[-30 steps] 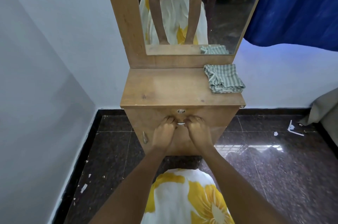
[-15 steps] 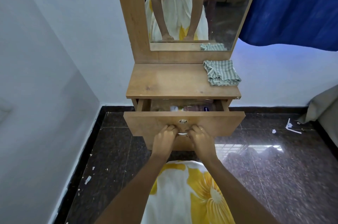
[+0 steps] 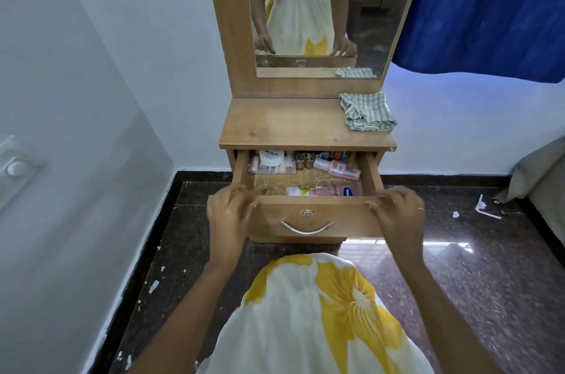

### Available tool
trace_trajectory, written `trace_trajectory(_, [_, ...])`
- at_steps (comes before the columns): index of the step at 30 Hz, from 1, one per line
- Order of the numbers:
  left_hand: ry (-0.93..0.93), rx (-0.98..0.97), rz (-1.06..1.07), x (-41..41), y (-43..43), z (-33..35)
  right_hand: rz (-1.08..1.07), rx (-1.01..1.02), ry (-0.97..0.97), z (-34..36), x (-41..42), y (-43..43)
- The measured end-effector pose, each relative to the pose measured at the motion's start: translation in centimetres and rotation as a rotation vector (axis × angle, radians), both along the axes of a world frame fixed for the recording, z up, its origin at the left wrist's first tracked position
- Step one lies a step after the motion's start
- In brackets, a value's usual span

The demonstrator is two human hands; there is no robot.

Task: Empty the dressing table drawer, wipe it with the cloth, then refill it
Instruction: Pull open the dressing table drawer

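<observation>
The left hand (image 3: 229, 214) and right hand (image 3: 397, 216) gripped the full drawer (image 3: 308, 214) by its front corners, fingers curled over; emptying looked due next, lotion bottles (image 3: 336, 191) first.

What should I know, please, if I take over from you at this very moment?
Left hand grips the left front corner of the drawer; right hand grips the right front corner.
The drawer is pulled out and full: a pink lotion bottle, a white tub and other small cosmetics lie inside.
The cloth lies folded on the back right corner of the tabletop.
Done: drawer opened.
Left: empty it, wipe it with the cloth, refill it.
</observation>
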State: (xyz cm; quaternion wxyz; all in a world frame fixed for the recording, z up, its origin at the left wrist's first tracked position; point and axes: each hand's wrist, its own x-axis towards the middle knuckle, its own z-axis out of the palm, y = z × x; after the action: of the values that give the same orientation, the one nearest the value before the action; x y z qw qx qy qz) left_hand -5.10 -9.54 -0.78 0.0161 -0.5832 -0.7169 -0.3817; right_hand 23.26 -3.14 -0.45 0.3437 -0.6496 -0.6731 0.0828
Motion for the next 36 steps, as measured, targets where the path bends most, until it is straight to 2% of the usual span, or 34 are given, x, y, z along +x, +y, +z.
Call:
trace_trajectory(3, [-0.068,-0.155,0.022,-1.6,-0.3,0.8,0.049,-0.122,-0.064,-0.1,2.0,1.0])
trace_trajectory(6, [-0.154,-0.198,-0.011,-2.2,-0.9,1.6,0.103,-0.195,-0.054,0.0,2.6,0.8])
trace_trajectory(22, [-0.26,-0.296,-0.013,-1.5,-6.9,2.1,0.124,-0.222,-0.021,-0.2,5.2,-5.3])
trace_trajectory(36, [-0.231,-0.348,-0.016,-0.8,-9.9,2.9,0.161,-0.248,-0.018,0.4,5.8,-8.4])
